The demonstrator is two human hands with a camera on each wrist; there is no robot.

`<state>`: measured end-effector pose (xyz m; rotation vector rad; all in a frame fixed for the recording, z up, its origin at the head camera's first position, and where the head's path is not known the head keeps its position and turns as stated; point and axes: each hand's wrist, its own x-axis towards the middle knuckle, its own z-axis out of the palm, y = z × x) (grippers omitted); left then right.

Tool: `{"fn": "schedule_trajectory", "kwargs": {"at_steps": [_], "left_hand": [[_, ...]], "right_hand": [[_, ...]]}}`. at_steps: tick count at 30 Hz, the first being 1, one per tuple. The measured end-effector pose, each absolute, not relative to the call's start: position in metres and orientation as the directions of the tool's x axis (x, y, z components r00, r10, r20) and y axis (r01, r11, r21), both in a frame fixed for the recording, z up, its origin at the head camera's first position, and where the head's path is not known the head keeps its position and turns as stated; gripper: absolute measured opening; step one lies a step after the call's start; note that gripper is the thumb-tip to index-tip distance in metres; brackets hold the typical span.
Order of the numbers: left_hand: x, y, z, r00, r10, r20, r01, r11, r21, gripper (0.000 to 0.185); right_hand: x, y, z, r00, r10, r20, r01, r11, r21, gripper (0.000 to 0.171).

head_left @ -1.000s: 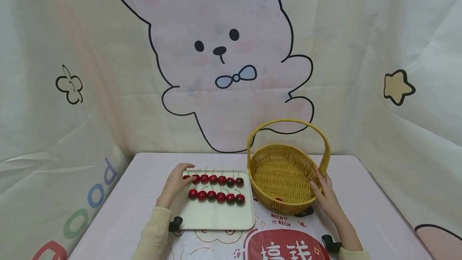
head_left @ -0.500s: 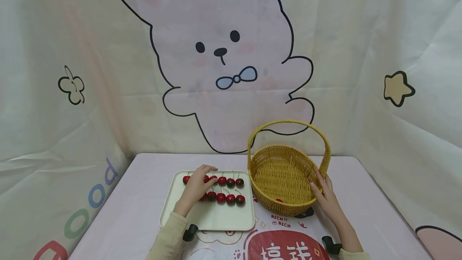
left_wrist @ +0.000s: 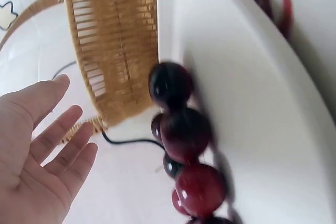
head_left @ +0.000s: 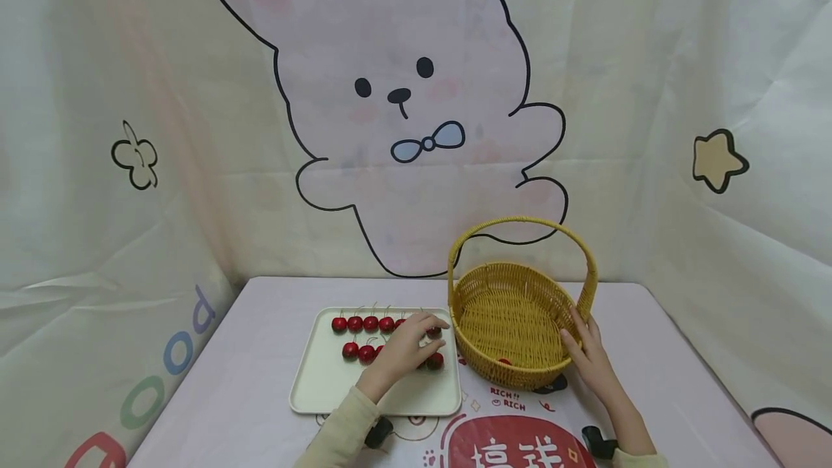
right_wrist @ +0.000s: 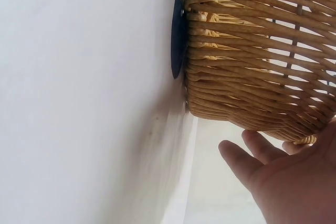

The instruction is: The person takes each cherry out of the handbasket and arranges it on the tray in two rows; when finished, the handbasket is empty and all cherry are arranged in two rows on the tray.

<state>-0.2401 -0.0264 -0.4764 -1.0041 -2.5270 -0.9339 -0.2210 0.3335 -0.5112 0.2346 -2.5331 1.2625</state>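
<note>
Woven yellow wicker met the right hand, whose straight fingers rested flat against the outer wall of the wicker basket on its right side, near the foot of the arched handle; laid so, the hand seemed to steady the basket on the bench rather than lift it. In the right wrist view the fingers lay relaxed just under the basket's weave, gripping nothing.

The left hand hovered over the cherries at the end of the rows nearest the basket. Its fingers were spread and loose in the left wrist view, released, with no fruit between them; whether a fingertip touched a cherry could not be told. That end of the rows lay just beside the basket, so the hand was well placed for the shortest carry across.

The cherries sat in two rows on a cream tray, stems up, which kept each one apart and easy to pinch singly. The tray stood left of the basket, its right edge almost touching the basket's base. One small red thing, likely a cherry, lay inside the basket near its front wall.

Behind the basket hung a cloth printed with a rabbit.
</note>
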Motion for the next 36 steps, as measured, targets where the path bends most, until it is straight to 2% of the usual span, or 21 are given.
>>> {"fn": "schedule_trajectory", "kwargs": {"at_steps": [9,15,20,26,36], "left_hand": [[-0.236,0.014,-0.471,-0.638,0.62,0.457,0.77,0.498,0.4,0.022],[-0.242,0.031,-0.472,-0.63,0.678,0.38,0.768,0.471,0.433,0.024],[-0.249,0.042,-0.471,-0.617,0.707,0.345,0.776,0.476,0.414,0.026],[-0.26,0.053,-0.468,-0.611,0.761,0.218,0.754,0.476,0.452,0.029],[-0.282,0.072,-0.46,-0.534,0.844,-0.059,0.687,0.473,0.552,0.029]], "right_hand": [[-0.221,0.334,-0.511,-0.942,-0.012,0.336,-0.275,0.602,-0.75,0.059],[-0.221,0.332,-0.51,-0.943,-0.016,0.331,-0.275,0.597,-0.753,0.059],[-0.22,0.332,-0.509,-0.945,-0.015,0.327,-0.271,0.595,-0.756,0.06],[-0.22,0.332,-0.508,-0.946,-0.019,0.325,-0.272,0.594,-0.757,0.06],[-0.218,0.33,-0.506,-0.951,-0.004,0.31,-0.25,0.6,-0.76,0.06]]}}
